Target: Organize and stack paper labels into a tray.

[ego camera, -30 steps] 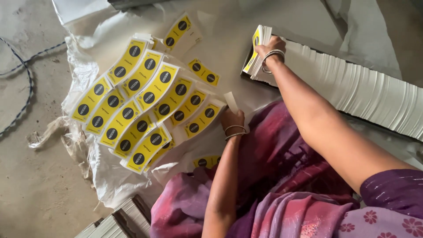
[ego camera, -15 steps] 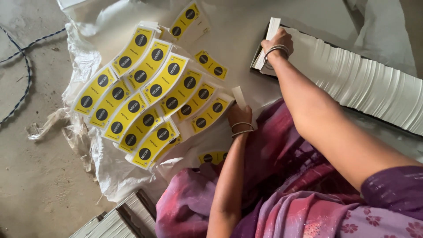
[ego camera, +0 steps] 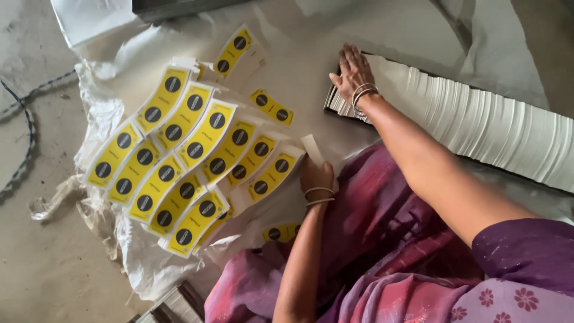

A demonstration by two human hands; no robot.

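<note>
My right hand (ego camera: 353,72) lies flat, fingers a little apart, on the near end of a long row of white cards (ego camera: 478,125) standing on edge. My left hand (ego camera: 315,176) pinches a small pale paper strip (ego camera: 312,148) that sticks up from its fingers. Just left of it, several overlapping fans of yellow labels with black circles (ego camera: 191,149) lie on a white sack (ego camera: 311,36). Single yellow labels lie apart at the middle (ego camera: 272,106), at the top (ego camera: 234,51), and by my lap (ego camera: 281,232).
I sit on a concrete floor in purple cloth (ego camera: 394,239). A dark cable (ego camera: 24,131) curls at the far left. Another small pile of white cards (ego camera: 173,305) shows at the bottom edge. White sheeting (ego camera: 89,18) lies at the top left.
My right hand held yellow labels at the end of the white row; now it lies flat on that end. My left hand has stayed by the fans with the strip.
</note>
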